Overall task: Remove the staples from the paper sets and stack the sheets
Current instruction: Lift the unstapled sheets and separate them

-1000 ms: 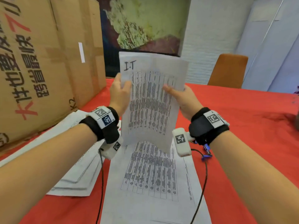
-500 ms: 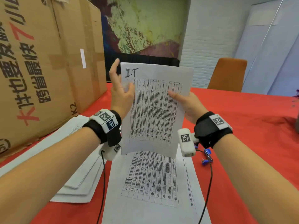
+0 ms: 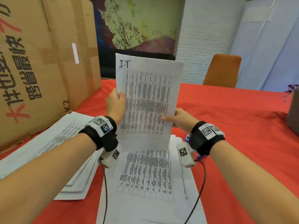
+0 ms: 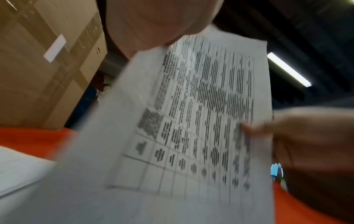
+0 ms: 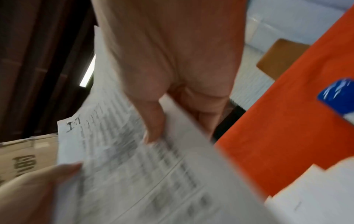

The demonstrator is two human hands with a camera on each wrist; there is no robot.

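A: What's nearest?

B: Printed sheets [image 3: 145, 183] flat on the red surface [image 3: 234, 118], right in front of the person, long axis running away from them. 2nd pile of papers [image 3: 64, 143] lies to the left.

A: And the hands?

B: Both up above that stack, w/ one paper set [image 3: 148, 97] marked "I.T" held upright between them, long axis vertical. Left hand [image 3: 115, 105] pinches its left edge, higher up; right hand [image 3: 179, 118] pinches the right edge, lower down.

A: Staple?

B: Can't see one. Blue thing [image 5: 339, 97] by the right wrist, maybe the remover, too blurred to tell. Right hand is nearer it.

A: Next move?

B: Prob. lowering the set straight down onto the stack below; it's directly under.

A: Beyond?

B: Cardboard box [image 3: 40, 62] far left, orange chair [image 3: 221, 70] behind.
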